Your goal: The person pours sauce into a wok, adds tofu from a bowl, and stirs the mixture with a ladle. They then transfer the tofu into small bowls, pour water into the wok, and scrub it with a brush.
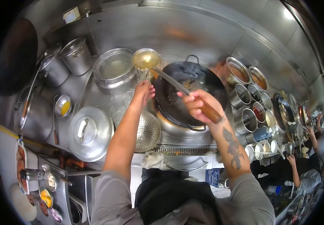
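Wood-handled metal utensil [176,84], head view: gripped in our right hand [209,100], slanting over the black wok [207,79], far end beside a golden bowl [147,59]. Our left hand [143,93]: near the bowl, fingers curled; we cannot tell whether it grasps anything. Perforated strainer [149,129]: beside our left forearm [127,129].

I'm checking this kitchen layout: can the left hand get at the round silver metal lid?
Probably yes: the round silver metal lid lies beside the left forearm with its raised handle uncovered, and nothing visible blocks the way; the left hand would seemingly just need to draw back.
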The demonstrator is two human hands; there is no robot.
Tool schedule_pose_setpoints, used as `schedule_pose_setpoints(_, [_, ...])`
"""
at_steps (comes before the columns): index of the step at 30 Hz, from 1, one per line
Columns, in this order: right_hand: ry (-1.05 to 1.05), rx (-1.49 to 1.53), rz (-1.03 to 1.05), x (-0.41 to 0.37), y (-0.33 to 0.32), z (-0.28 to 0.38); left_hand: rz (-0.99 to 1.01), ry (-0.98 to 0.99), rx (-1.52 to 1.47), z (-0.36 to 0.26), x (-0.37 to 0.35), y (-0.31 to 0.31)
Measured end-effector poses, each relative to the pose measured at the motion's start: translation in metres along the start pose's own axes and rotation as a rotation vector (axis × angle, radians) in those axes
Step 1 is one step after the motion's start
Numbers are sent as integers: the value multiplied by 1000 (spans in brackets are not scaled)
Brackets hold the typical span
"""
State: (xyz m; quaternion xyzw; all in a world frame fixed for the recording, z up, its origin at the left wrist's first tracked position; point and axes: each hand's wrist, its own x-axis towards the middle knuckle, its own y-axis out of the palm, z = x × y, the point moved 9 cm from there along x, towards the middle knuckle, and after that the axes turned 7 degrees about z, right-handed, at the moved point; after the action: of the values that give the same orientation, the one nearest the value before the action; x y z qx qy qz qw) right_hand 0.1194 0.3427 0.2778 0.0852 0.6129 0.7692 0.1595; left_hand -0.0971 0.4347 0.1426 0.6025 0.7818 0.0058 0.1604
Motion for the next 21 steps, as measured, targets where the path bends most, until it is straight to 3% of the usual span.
schedule_pose_setpoints(2, [-16,-49,-45,-43,2,4,43,-57,-141,12,30,35])
schedule_pose_setpoints(9, [-151,-675,-510,-157,13,29,87,-170,-129,41,47,146])
schedule_pose_setpoints(12, [-156,-918,-589,-182,17,40,93,-68,-146,32,60,172])
schedule_pose_setpoints(17, [-219,-1545,-776,-189,54,50,141,35,-124,-13,61,171])
schedule_pose_setpoints(21, [-355,-1690,-766,-154,64,60,106,154,-59,-44,52,121])
